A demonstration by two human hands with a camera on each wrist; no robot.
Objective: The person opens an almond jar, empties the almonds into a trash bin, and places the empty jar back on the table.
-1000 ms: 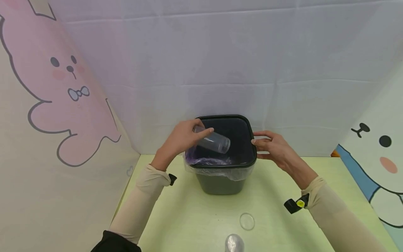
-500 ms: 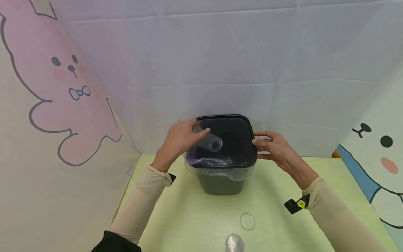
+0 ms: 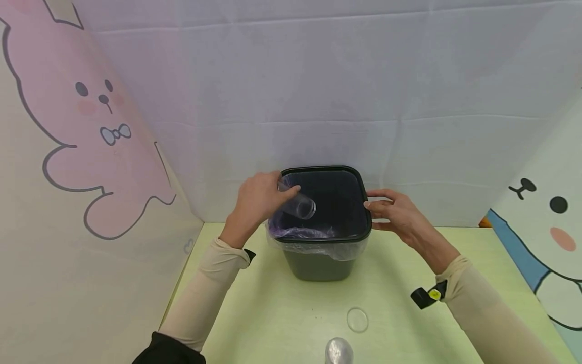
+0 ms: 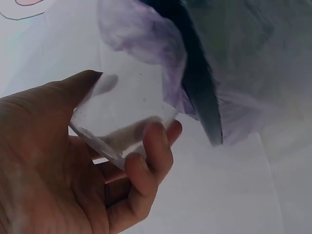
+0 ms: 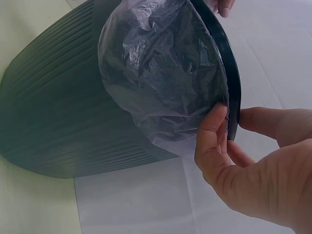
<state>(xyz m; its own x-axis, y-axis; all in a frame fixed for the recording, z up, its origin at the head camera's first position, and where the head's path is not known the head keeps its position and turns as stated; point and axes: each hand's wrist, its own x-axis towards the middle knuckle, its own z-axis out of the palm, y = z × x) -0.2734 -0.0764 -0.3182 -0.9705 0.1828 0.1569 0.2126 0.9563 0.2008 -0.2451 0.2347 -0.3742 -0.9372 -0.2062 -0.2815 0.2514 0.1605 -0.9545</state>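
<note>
My left hand (image 3: 258, 198) grips a clear plastic cup (image 3: 301, 206) over the left side of a dark green trash bin (image 3: 320, 266). The cup is tilted, with its lower end toward the bin's opening. In the left wrist view the thumb and curled fingers lie around the cup (image 4: 129, 109). A thin translucent purple bag (image 3: 341, 250) lines the bin and folds down outside its rim. On the right side, my right hand (image 3: 400, 216) pinches the rim (image 5: 235, 87) between thumb and fingers, over the bag's edge. What lies deep in the bin is too dark to see.
On the pale yellow-green table (image 3: 273, 313) lie a clear ring (image 3: 357, 320) and, at the near edge, a clear rounded object (image 3: 339, 350), partly cut off. A white cloth wall (image 3: 291, 101) stands right behind the bin. Printed cartoon panels stand left and right.
My left hand has shifted slightly left with the cup. The cup's lower end has moved left and drawn back from the bin's middle. The right hand and the bin stay in place.
</note>
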